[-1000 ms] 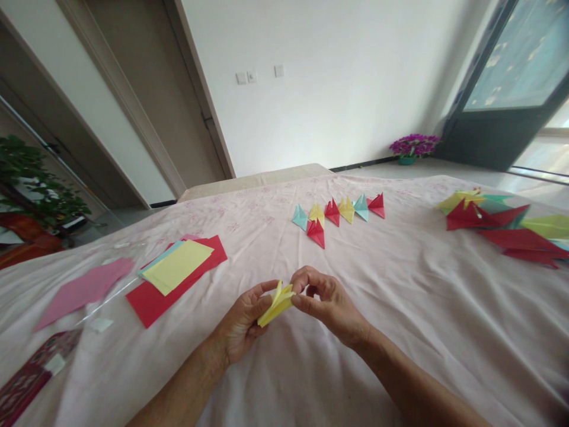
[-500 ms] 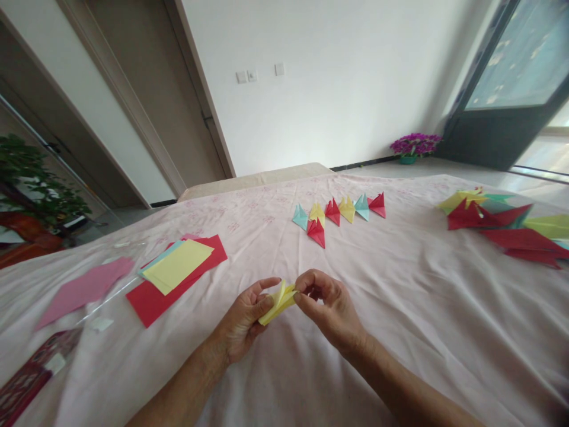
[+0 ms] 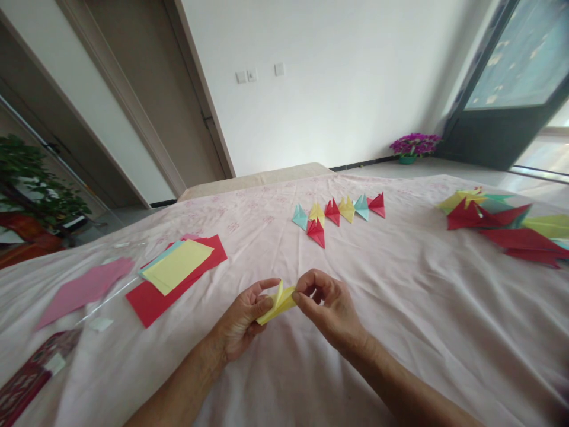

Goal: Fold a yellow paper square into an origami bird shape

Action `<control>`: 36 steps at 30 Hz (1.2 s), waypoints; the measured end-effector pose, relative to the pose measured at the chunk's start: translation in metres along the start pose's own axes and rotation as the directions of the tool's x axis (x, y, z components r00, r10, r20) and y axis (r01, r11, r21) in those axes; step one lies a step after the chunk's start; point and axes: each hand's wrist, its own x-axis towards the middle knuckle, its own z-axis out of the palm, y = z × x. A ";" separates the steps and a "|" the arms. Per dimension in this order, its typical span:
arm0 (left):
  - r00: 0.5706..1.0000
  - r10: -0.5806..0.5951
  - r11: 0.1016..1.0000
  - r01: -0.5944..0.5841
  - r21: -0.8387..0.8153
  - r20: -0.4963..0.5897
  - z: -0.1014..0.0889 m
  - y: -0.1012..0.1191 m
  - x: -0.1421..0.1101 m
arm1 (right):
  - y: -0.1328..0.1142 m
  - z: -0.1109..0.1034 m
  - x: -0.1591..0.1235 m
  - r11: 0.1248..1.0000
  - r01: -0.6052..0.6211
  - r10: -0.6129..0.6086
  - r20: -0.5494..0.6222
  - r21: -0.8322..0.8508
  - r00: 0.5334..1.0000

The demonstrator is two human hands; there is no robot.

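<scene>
A folded piece of yellow paper (image 3: 281, 304) is held between my two hands above the cloth. My left hand (image 3: 244, 314) pinches its lower left part between thumb and fingers, and one narrow flap stands up beside the index finger. With thumb and index finger, my right hand (image 3: 329, 302) grips the paper's right tip. Beyond my hands, several small folded paper pieces in red, yellow and light blue stand in a row, with one red piece (image 3: 316, 232) in front of them.
Flat sheets lie at left: a yellow sheet (image 3: 180, 267) on a red sheet (image 3: 146, 302), and pink paper (image 3: 84, 290) by clear plastic. A dark red patterned item (image 3: 26, 376) is at lower left. Larger folded papers (image 3: 484, 213) are heaped at right on the pink tablecloth (image 3: 400, 284).
The yellow paper's folds at the right end look closer together now. My right hand has shifted slightly, keeping its pinch on the tip; my left hand is nearly still.
</scene>
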 end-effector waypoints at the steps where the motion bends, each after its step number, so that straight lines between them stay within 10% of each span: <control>1: 1.000 -0.007 1.000 0.007 -0.005 0.002 -0.001 0.000 0.000 | 0.000 -0.001 0.001 1.000 -0.009 0.009 0.024 0.008 1.000; 20: 1.000 -0.017 1.000 0.017 0.013 -0.025 -0.004 0.000 -0.001 | -0.001 -0.007 0.008 0.880 -0.307 0.195 0.314 0.361 0.929; 27: 0.955 0.246 0.969 -0.248 0.007 -0.168 0.001 0.000 0.000 | 0.003 -0.004 0.005 0.939 -0.137 0.134 0.030 0.316 0.991; 36: 0.884 0.400 0.916 -0.387 0.102 -0.241 0.005 -0.005 -0.002 | 0.012 0.008 0.000 0.960 -0.034 0.026 0.033 0.280 0.999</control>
